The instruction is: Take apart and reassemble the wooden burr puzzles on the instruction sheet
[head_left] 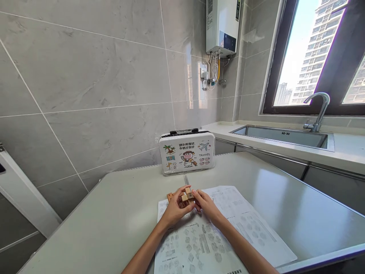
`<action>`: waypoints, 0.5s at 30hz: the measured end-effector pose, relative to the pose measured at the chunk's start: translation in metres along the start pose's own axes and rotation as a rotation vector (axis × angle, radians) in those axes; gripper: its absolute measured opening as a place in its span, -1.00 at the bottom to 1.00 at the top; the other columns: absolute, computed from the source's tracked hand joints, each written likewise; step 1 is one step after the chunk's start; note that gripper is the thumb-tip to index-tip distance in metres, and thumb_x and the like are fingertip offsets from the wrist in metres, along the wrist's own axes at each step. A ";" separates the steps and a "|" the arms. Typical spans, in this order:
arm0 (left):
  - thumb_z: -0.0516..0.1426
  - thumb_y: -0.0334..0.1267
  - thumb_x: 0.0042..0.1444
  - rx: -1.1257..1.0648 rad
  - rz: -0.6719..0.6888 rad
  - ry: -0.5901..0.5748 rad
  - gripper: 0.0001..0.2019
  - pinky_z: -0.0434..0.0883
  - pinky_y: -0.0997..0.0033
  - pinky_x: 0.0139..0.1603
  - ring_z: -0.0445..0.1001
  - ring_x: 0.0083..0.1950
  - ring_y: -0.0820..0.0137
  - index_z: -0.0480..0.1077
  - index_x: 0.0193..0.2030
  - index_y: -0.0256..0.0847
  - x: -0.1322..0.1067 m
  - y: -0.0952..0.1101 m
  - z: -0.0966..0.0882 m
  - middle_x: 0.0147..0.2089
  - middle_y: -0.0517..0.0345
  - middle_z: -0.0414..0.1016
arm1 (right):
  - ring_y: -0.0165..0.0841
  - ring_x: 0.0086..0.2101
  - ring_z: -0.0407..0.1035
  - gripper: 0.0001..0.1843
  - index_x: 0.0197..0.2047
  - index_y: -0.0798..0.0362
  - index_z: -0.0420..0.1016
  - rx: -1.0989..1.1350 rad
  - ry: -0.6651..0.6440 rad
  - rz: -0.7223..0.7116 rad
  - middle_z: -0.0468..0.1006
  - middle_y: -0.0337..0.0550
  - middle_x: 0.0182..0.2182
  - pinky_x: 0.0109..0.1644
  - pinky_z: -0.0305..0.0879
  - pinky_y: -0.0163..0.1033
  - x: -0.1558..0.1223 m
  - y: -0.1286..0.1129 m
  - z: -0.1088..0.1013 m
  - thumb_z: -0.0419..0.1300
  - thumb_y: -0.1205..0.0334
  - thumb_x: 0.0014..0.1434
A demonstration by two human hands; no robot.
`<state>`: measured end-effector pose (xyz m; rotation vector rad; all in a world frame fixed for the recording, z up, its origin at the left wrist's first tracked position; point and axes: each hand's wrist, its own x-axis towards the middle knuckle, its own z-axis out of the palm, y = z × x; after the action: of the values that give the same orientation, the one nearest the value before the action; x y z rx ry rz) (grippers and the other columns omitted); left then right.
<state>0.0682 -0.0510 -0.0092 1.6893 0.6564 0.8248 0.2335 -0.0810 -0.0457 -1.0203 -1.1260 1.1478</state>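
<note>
My left hand (174, 210) and my right hand (209, 205) meet over the printed sheet (255, 213). Between their fingertips is a light wooden puzzle block (189, 195), a notched shape with a dark "2" on one face. Both hands are closed around it, the right pinching its right side. Just past my left hand lies a browner wooden piece (170, 196) with a mark on it. More reddish-brown wood shows under and between the hands, largely hidden by the fingers.
A white cartoon-printed case (186, 154) with a black handle stands upright at the back of the pale table (114, 220). To the right are a counter with a sink (279, 136) and a faucet (321, 110). A water heater (224, 26) hangs on the tiled wall.
</note>
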 end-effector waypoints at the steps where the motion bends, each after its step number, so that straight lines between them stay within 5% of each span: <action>1: 0.36 -0.06 0.12 -0.007 0.000 0.003 -0.32 0.49 0.23 0.10 0.57 -0.02 0.29 0.29 0.35 -0.10 0.000 0.000 0.000 0.04 0.01 0.56 | -0.43 -0.65 0.12 -0.40 -0.45 -0.04 0.25 0.041 -0.038 0.027 0.21 -0.42 -0.67 -0.55 0.12 -0.31 -0.001 -0.002 0.001 0.12 -0.41 0.24; 5: 0.39 -0.05 0.07 0.030 0.023 0.073 -0.29 0.46 0.13 0.22 0.55 0.15 0.18 0.27 0.33 -0.09 0.003 -0.005 -0.002 0.16 -0.07 0.53 | -0.46 -0.62 0.12 -0.38 -0.48 -0.01 0.27 0.219 -0.066 0.180 0.16 -0.40 -0.64 -0.57 0.11 -0.33 -0.002 -0.008 0.002 0.21 -0.41 0.18; 9: 0.39 -0.03 0.04 0.366 0.089 0.257 -0.34 0.45 0.09 0.20 0.50 0.13 0.16 0.34 0.26 -0.04 0.007 -0.018 -0.010 0.17 -0.02 0.44 | -0.52 -0.64 0.00 -0.46 -0.40 0.02 0.35 0.494 0.056 0.306 0.11 -0.45 -0.63 -0.60 0.01 -0.38 0.005 -0.002 -0.007 0.36 -0.29 0.11; 15: 0.43 0.06 -0.11 0.809 0.140 0.351 -0.22 0.25 -0.11 0.37 0.24 0.37 -0.06 0.32 0.26 -0.05 0.007 -0.040 -0.018 0.30 -0.06 0.29 | -0.56 -0.64 0.05 -0.69 -0.38 0.04 0.36 0.831 0.267 0.264 0.23 -0.40 -0.57 -0.60 0.08 -0.42 0.015 0.012 -0.024 0.30 0.04 0.27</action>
<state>0.0572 -0.0245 -0.0437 2.3515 1.2393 1.0478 0.2561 -0.0654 -0.0593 -0.6336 -0.2341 1.4549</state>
